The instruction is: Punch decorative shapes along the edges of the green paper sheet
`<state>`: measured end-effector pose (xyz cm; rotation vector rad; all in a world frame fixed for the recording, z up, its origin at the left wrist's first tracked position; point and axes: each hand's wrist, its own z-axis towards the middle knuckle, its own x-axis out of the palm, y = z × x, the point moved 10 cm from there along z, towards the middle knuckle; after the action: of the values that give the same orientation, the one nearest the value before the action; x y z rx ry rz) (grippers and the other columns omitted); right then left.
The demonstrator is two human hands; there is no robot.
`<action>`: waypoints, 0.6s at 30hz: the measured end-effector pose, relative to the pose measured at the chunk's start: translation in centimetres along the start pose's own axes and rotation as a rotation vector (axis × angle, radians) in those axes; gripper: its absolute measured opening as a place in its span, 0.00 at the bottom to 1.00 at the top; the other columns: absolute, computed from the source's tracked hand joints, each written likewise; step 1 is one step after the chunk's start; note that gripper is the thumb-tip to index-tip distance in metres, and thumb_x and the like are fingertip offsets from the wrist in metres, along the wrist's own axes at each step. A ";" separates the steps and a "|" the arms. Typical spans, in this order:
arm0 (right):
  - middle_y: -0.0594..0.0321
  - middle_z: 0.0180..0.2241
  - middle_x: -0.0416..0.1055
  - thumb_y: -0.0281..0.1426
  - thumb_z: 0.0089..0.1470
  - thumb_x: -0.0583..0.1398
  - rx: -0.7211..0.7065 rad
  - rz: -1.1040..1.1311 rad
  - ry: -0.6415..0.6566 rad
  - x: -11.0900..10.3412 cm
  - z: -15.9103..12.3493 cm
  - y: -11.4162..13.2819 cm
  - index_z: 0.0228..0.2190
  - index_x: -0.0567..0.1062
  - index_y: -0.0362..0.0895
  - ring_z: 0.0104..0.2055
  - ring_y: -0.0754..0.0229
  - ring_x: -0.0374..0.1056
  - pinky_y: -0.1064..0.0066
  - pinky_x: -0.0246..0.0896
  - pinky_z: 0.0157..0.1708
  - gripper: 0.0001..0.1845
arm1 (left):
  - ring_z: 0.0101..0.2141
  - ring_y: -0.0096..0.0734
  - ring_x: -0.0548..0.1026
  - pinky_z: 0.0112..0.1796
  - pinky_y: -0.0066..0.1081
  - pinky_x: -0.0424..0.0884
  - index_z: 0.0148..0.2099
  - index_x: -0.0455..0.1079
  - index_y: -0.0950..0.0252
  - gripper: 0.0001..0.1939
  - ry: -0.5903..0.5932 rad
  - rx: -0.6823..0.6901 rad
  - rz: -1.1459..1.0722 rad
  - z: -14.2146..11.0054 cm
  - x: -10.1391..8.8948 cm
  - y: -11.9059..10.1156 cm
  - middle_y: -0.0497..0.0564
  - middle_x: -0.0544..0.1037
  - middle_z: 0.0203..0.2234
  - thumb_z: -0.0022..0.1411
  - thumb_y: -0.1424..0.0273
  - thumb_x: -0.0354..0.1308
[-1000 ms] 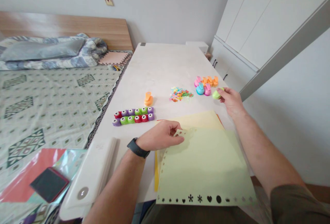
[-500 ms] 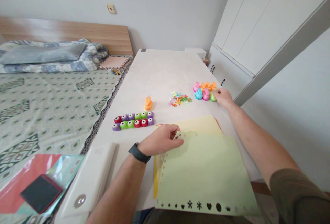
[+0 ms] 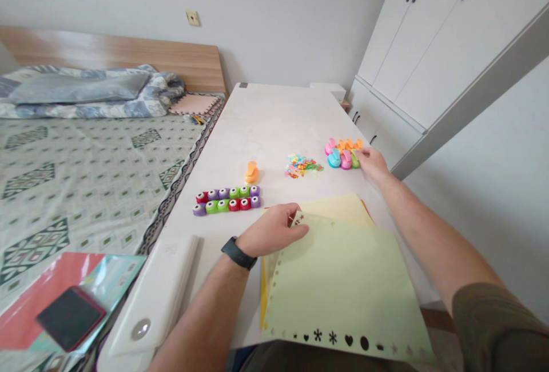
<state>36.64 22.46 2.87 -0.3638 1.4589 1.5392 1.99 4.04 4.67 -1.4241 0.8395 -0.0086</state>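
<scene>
My left hand (image 3: 274,226) pinches the upper left corner of a pale green sheet of paper (image 3: 343,286). Small shapes such as hearts, stars and flowers are cut through the sheet along its left and bottom edges. Farther off to the right, the fingers of my right hand (image 3: 371,163) close on a green craft punch (image 3: 355,159) at the end of a cluster of punches. Beside it stand a pink punch (image 3: 345,160) and a blue punch (image 3: 333,158), with several orange ones behind.
Colourful paper cutouts (image 3: 302,166) lie mid-table. A single orange punch (image 3: 251,172) stands near two rows of small punches (image 3: 227,200). Yellow paper (image 3: 343,209) lies under the green sheet. A white machine (image 3: 158,298) sits at the left edge, beside the bed (image 3: 98,189).
The whole view has shifted slightly. My left hand still pinches the green sheet, and my right hand stays at the green punch, with its fingers a little farther over it.
</scene>
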 end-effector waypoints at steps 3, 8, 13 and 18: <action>0.48 0.46 0.75 0.47 0.54 0.59 0.016 0.015 -0.052 -0.7 -0.5 0.4 0.46 0.73 0.42 0.45 0.48 0.71 0.57 0.63 0.46 0.25 | 0.25 0.28 0.67 0.26 0.27 0.60 0.36 0.71 0.65 0.08 -0.012 0.007 0.017 0.0 -0.1 0.0 0.47 0.73 0.25 0.56 0.65 0.58; 0.49 0.48 0.74 0.43 0.54 0.61 -0.194 0.151 -0.071 -1.2 -2.4 6.0 0.45 0.73 0.43 0.48 0.49 0.71 0.58 0.64 0.50 0.21 | 0.28 0.29 0.70 0.28 0.27 0.61 0.37 0.71 0.64 0.08 -0.046 0.014 0.046 -0.1 -0.5 0.0 0.48 0.75 0.28 0.58 0.66 0.56; 0.53 0.46 0.75 0.42 0.56 0.61 -0.469 0.284 0.157 1.5 -7.4 15.8 0.44 0.74 0.46 0.47 0.52 0.71 0.57 0.64 0.51 0.17 | 0.29 0.32 0.72 0.28 0.28 0.63 0.37 0.71 0.65 0.09 -0.052 -0.019 0.102 0.1 -0.7 0.5 0.50 0.77 0.29 0.57 0.65 0.57; 0.52 0.45 0.76 0.47 0.55 0.62 -0.585 0.199 0.493 8.2 -12.7 24.2 0.46 0.74 0.42 0.44 0.54 0.72 0.64 0.65 0.46 0.25 | 0.30 0.34 0.74 0.29 0.29 0.64 0.41 0.72 0.64 0.11 -0.051 -0.036 0.116 0.2 -0.5 1.0 0.51 0.78 0.31 0.58 0.65 0.56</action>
<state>8.89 18.52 8.33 -1.0275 1.4039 2.1377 1.27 4.60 4.00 -1.4019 0.8827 0.1311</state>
